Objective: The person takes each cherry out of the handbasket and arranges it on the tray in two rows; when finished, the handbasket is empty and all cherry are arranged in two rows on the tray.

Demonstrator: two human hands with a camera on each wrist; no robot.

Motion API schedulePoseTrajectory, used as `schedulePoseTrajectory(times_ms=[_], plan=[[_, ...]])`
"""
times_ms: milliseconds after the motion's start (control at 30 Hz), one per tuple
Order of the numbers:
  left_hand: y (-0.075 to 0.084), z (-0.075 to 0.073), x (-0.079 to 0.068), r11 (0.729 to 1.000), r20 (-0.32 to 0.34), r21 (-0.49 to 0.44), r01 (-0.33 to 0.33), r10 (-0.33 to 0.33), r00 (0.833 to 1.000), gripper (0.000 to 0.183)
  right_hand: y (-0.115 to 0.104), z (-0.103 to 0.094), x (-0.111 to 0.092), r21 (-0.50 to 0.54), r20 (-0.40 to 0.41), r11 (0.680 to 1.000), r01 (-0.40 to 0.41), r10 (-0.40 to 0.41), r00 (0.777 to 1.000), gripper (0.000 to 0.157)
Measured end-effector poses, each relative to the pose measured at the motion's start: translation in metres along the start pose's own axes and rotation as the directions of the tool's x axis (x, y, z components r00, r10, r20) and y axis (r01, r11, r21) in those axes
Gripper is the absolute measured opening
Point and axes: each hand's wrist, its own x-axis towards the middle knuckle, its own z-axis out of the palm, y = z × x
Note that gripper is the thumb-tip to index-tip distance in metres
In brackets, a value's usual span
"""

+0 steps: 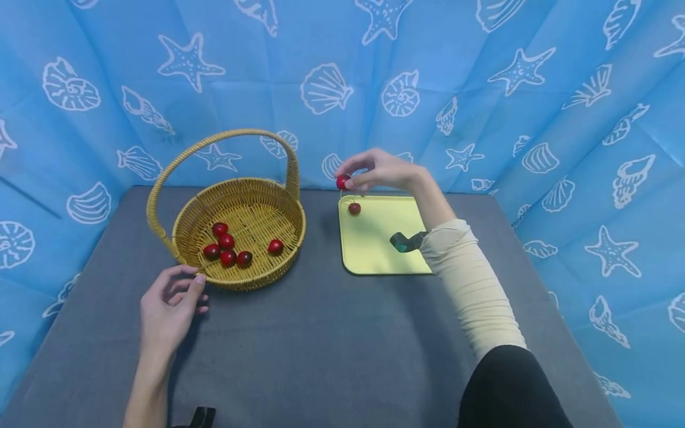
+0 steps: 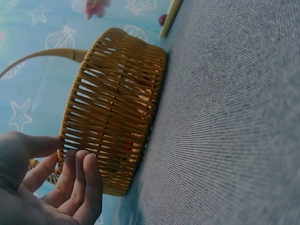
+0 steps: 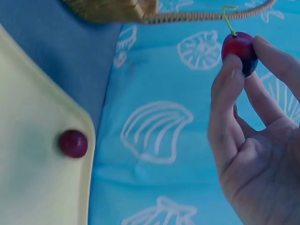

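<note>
In the head view we see a left hand [image 1: 170,306] with its thumb and forefinger closed on the near-left rim of a round golden-brown basket of woven wicker [image 1: 259,217], whose tall arched handle [image 1: 232,134] is wrapped in a ropelike cord. Inside, on the open weave, lie six glossy, dark red, rounded cherries [image 1: 228,257]: five clustered towards the left, one apart to the right. We see the right hand [image 1: 381,169] pinching another smooth red cherry [image 1: 343,182] between thumb and fingers, above the far left corner of a pale yellow, flat, round-cornered tray [image 1: 369,249]; a lone dark red cherry [image 1: 354,208] lies on the tray just below. A ribbed cream sleeve [image 1: 476,288] covers that forearm. In the left wrist view we make out the basket's slatted side standing on coarse grey woven cloth [image 2: 225,112], the thumb and fingertips gripping its rim. In the right wrist view we find the pinched cherry held by its round body, fingertips close about it, a thin green stem [image 3: 228,21] curving from its top, before a blue curtain [image 3: 140,84] printed with white shells.
</note>
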Motion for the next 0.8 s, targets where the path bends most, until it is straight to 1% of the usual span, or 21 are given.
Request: schedulePoseTrajectory(times_ms=[100, 200, 267, 533, 700, 800], plan=[[0.0, 0.0, 0.0, 1.0, -0.004, 0.008, 0.002, -0.002, 1.0, 0.031, 0.01, -0.005, -0.008, 0.07, -0.032, 0.997, -0.037, 0.04, 0.999, 0.039], [-0.001, 0.001, 0.0, 1.0, -0.007, 0.017, 0.009, -0.009, 1.0, 0.032, 0.021, -0.01, -0.014, 0.143, -0.054, 0.988, -0.05, 0.058, 0.997, 0.039], [-0.001, 0.001, 0.001, 1.0, -0.013, 0.019, 0.01, -0.01, 1.0, 0.032, 0.029, -0.013, -0.018, 0.175, -0.067, 0.983, -0.049, 0.062, 0.996, 0.041], [-0.002, 0.0, 0.0, 1.0, -0.006, 0.005, 0.007, -0.007, 1.0, 0.033, 0.063, -0.021, -0.029, 0.244, -0.149, 0.969, -0.05, 0.088, 0.985, 0.037], [-0.002, 0.0, 0.002, 1.0, -0.003, 0.003, 0.018, -0.018, 1.0, 0.033, 0.082, -0.022, -0.033, 0.237, -0.202, 0.969, -0.069, 0.118, 0.972, 0.041], [-0.001, 0.0, 0.002, 1.0, 0.0, 0.002, 0.019, -0.019, 1.0, 0.034, 0.092, -0.022, -0.035, 0.287, -0.217, 0.955, -0.074, 0.14, 0.966, 0.041]])
